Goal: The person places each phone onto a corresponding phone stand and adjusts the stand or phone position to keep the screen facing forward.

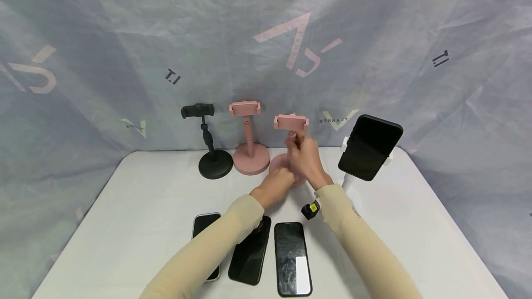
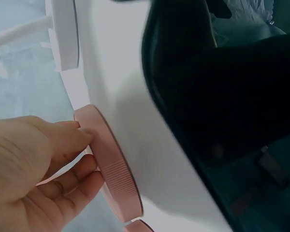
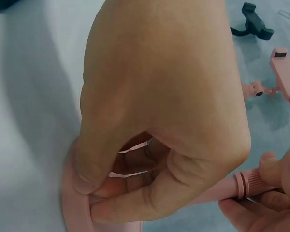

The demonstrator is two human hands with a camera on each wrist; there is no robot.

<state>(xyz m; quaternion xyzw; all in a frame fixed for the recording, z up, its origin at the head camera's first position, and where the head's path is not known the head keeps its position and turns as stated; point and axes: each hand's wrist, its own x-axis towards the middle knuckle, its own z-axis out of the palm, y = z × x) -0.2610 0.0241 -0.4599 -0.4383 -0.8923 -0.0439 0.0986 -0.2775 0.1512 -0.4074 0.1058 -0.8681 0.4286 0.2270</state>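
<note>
The pink phone stand (image 1: pixel 291 122) is over by the tabletop's (image 1: pixel 141 220) back edge, with the left hand (image 1: pixel 273 187) pinching its base, fingers nearly closed on the rim, and the right hand's (image 1: pixel 308 158) fingers curled round the stem under the clamp. It looks light, stiff and smooth, I'd say, so base and stem seem the places to hold, sparing the small clamp joint.

The rightmost pink phone stand (image 1: pixel 291 122), round-based, stands upright on the white table (image 1: pixel 141 206).
</note>
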